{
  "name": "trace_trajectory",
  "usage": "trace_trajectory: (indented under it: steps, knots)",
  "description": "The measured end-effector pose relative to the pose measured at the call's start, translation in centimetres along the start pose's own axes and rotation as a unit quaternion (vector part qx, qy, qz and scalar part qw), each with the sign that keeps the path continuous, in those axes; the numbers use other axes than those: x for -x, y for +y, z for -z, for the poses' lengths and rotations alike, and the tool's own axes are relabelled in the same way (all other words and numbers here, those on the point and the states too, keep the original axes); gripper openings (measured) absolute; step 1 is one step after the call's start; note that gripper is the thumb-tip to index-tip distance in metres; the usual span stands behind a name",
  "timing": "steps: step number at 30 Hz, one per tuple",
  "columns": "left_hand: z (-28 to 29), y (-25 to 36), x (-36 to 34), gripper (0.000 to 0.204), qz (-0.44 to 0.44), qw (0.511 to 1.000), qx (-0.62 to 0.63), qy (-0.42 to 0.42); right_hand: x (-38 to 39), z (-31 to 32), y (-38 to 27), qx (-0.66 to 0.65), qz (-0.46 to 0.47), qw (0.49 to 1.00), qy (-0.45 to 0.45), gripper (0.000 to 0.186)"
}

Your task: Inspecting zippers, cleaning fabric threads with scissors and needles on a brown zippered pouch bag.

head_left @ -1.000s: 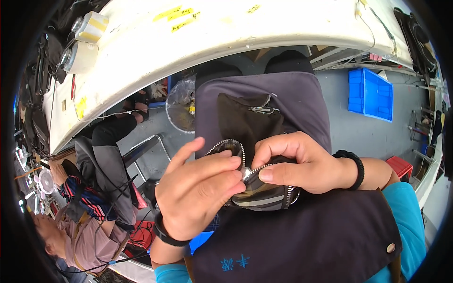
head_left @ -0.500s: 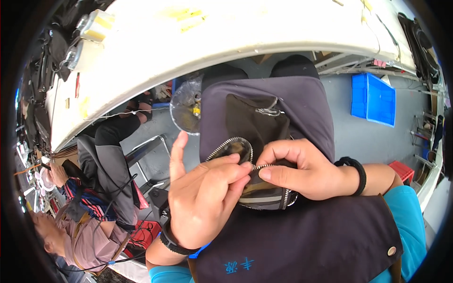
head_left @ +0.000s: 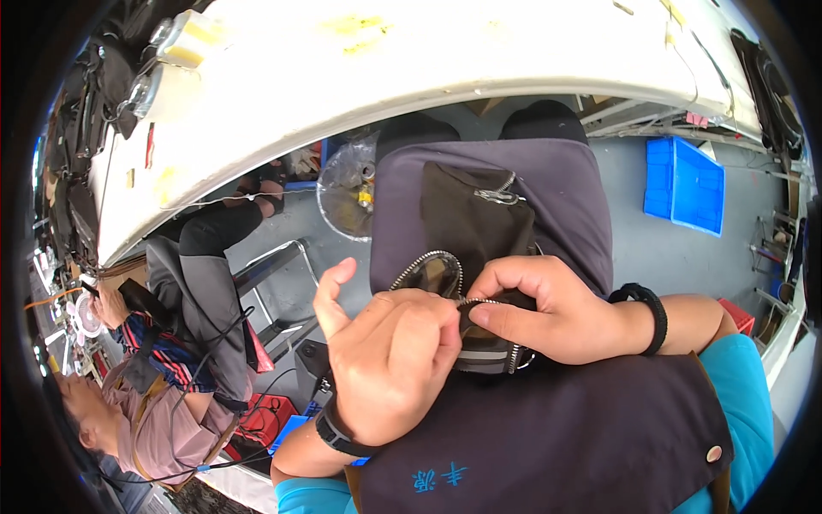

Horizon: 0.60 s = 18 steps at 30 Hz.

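Observation:
A small dark brown fabric bag (head_left: 467, 206) lies across my lap on a dark apron (head_left: 574, 206). Its silver-toothed zipper (head_left: 437, 257) curves around an open mouth on the near left side. My left hand (head_left: 390, 351) is closed over the near end of this curve, with the thumb stretched out to the left; its fingertips are partly hidden. Thumb and forefinger of my right hand (head_left: 548, 308) pinch the zipper edge just right of the left fingertips. Another metal zipper end (head_left: 499, 195) shows at the bag's far end. Whether a slider sits between the hands cannot be seen.
A white worktable (head_left: 479, 51) curves across the far side. Below it stands a clear plastic-lined bin (head_left: 342, 201). A blue crate (head_left: 683, 184) rests on the floor at right. At left another person (head_left: 163, 403) sits by cables and a red crate (head_left: 265, 415).
My left hand has rolled over and its fingers have curled in closer to the zipper. The right hand keeps its pinch. The whole view has shifted slightly.

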<state>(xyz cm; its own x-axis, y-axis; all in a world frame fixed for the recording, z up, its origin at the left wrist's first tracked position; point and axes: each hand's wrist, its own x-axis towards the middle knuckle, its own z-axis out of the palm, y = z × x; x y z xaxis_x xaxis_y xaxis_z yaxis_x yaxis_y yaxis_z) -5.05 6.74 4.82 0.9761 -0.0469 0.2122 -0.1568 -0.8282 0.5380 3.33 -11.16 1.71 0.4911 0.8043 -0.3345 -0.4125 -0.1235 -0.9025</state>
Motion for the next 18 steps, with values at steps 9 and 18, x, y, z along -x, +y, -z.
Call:
trace_trajectory:
  steps: [9, 18]
  knots:
    - [-0.25, 0.38, 0.06, 0.030, 0.019, 1.000, -0.012, -0.006, 0.11, 0.35, -0.10, 0.006, -0.027, 0.999, -0.027, 0.010]
    - [-0.57, -0.42, 0.31, 0.033, 0.068, 0.995, 0.068, -0.018, 0.27, 0.27, 0.36, 0.015, 0.027, 0.999, -0.009, 0.013]
